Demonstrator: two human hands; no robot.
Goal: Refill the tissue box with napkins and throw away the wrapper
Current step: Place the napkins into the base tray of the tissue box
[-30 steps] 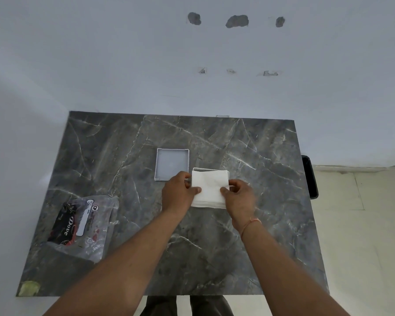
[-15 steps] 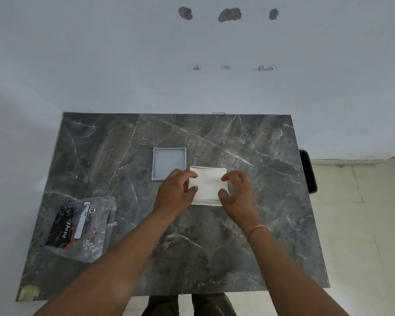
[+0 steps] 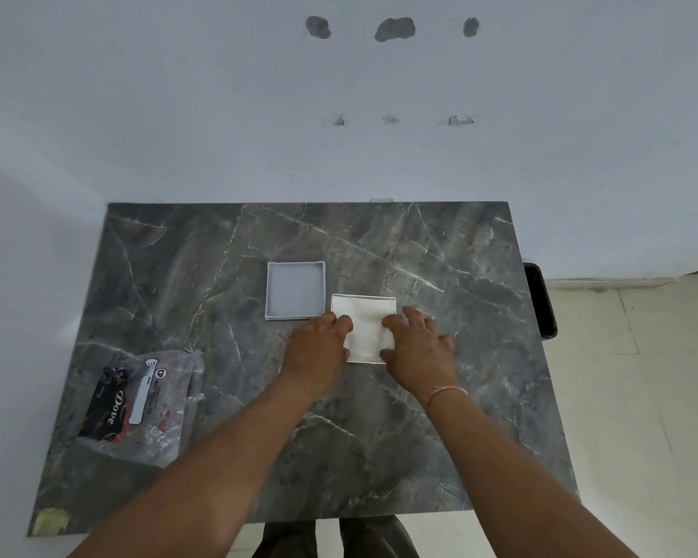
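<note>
Napkins (image 3: 365, 328) sat in the tissue box (image 3: 362, 299) mid-worktop (image 3: 379, 416), and I had the left hand (image 3: 319, 344) and right hand (image 3: 418, 342) spread flat on either side, holding nothing. The lid (image 3: 296, 289) lay just far-left, closer to my left hand, wrapper (image 3: 138, 404) off at near-left.

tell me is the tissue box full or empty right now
Full: white napkins fill the tissue box up to its rim, both hands pressing them. Its lid lies off beside it.
</note>
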